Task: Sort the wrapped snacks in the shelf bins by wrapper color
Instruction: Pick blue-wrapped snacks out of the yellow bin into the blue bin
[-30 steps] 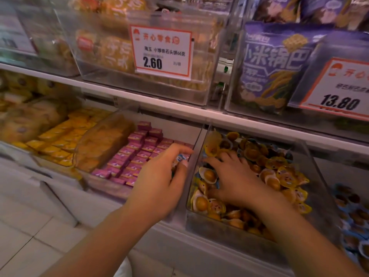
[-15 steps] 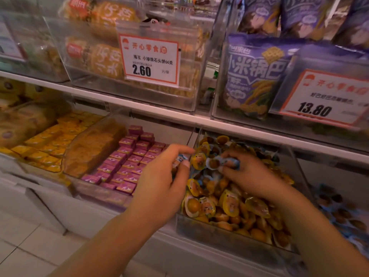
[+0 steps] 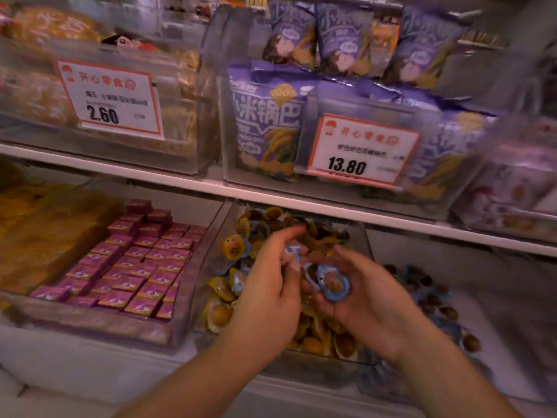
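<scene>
Far to the left of both hands, the clear plastic bin of small magenta foil-wrapped squares (image 3: 129,263) sits in tidy rows and plays no part just now. The left hand (image 3: 271,285) hovers over the clear plastic bin of yellow-wrapped round snacks (image 3: 301,297), its grip closed: thumb and forefinger pinch a small blue-and-white wrapped snack (image 3: 291,254) by the crimped edge of its film. Just right of that pinch, touching or nearly touching it, the right hand (image 3: 361,300) lies palm up with fingers loosely curled, cradling a round blue-rimmed wrapped snack (image 3: 333,282) against the fingers; that grip reads as lightly closed around the piece rather than squeezing it. Both blue pieces look very light, each a glossy film over a hard little lump, so the wrapper is likely slick and crinkly while the centre is firm. The flat sealed rim seems the safest place to take hold, since pressing the domed middle could let the piece squirt out sideways. Further right of the right hand, the shelf bin of blue-wrapped round snacks (image 3: 434,300) is probably where these strays belong. With two loose pieces held at once, one could easily drop back into the yellow heap below the hands, where blue film would be hard to spot among the clutter; motion blur hides finer detail.
</scene>
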A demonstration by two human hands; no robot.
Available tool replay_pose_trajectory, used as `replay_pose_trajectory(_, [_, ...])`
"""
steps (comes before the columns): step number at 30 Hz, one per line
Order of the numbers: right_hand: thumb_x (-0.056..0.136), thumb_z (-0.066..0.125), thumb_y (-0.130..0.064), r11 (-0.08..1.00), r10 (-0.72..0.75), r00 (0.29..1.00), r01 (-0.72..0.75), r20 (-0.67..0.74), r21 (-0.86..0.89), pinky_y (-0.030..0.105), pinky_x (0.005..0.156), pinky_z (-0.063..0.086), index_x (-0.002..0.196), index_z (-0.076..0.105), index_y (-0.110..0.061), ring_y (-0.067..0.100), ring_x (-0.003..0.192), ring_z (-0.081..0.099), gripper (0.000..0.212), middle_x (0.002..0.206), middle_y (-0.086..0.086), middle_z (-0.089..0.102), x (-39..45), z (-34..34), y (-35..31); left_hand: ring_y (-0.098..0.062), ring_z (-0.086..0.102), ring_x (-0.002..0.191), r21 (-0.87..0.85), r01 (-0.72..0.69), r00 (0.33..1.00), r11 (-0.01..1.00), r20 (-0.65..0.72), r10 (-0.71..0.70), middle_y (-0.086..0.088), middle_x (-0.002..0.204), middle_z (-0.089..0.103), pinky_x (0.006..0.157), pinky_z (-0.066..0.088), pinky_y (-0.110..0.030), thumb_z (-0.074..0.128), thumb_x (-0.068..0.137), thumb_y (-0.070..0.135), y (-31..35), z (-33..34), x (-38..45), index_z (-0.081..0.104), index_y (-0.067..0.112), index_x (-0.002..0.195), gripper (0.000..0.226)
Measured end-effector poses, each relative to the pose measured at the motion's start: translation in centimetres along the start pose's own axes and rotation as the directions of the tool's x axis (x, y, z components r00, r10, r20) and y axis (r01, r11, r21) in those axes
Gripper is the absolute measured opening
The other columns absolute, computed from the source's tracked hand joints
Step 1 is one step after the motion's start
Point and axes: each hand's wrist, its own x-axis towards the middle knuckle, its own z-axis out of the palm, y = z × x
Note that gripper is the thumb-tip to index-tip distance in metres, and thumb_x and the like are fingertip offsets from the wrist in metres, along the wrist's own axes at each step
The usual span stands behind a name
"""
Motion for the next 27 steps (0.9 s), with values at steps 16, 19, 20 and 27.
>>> replay_pose_trajectory(16, [0.092,0.059,0.0,0.893,-0.402,0.877,0.313,-0.263,-0.323,0.02,0.038,0.039,0.112,0.07,-0.004,0.016,0.049,0.062,0.023,0.086,0.017,0.068,-2.6,-7.7,-4.6,0.006,0.04,0.133,0.289,-0.265,0.952,0.92,0.231,0.202,0.02,0.142,0.045,0.106,0.032,-0.013,0.038,0.098,0.056,-0.6,3.2,1.3,0.04,0.037,0.144,0.049])
replay_pose_trajectory(19, [0.092,0.059,0.001,0.89,-0.362,0.806,0.149,-0.468,-0.432,0.034,0.055,0.057,0.138,0.049,-0.008,0.034,0.087,0.07,0.047,0.116,0.017,0.064,-0.2,-12.1,-5.4,0.004,0.049,0.124,0.359,-0.263,0.954,0.896,0.235,0.186,0.023,0.13,0.053,0.102,0.039,-0.021,0.047,0.098,0.041,-1.6,2.6,1.9,0.055,0.035,0.13,0.034])
replay_pose_trajectory(20, [0.091,0.059,0.001,0.899,-0.341,0.798,0.123,-0.497,-0.42,0.037,0.064,0.06,0.146,0.039,-0.011,0.034,0.096,0.068,0.059,0.126,0.016,0.06,0.6,-13.2,-5.5,0.004,0.05,0.122,0.388,-0.267,0.954,0.882,0.239,0.183,0.025,0.128,0.054,0.101,0.04,-0.022,0.047,0.097,0.039,-1.8,2.3,1.9,0.057,0.036,0.127,0.031])
replay_pose_trajectory(27, [0.098,0.047,-0.007,0.823,-0.468,0.716,0.139,-0.518,-0.551,0.039,0.099,0.051,0.112,0.066,-0.014,0.021,0.109,0.064,0.025,0.113,0.009,0.07,2.8,-14.8,-6.8,-0.022,0.064,0.105,0.639,-0.315,0.946,0.702,0.273,0.176,0.008,0.117,0.066,0.092,0.047,-0.044,0.043,0.093,0.034,-2.3,-1.3,2.4,0.067,0.027,0.117,0.035])
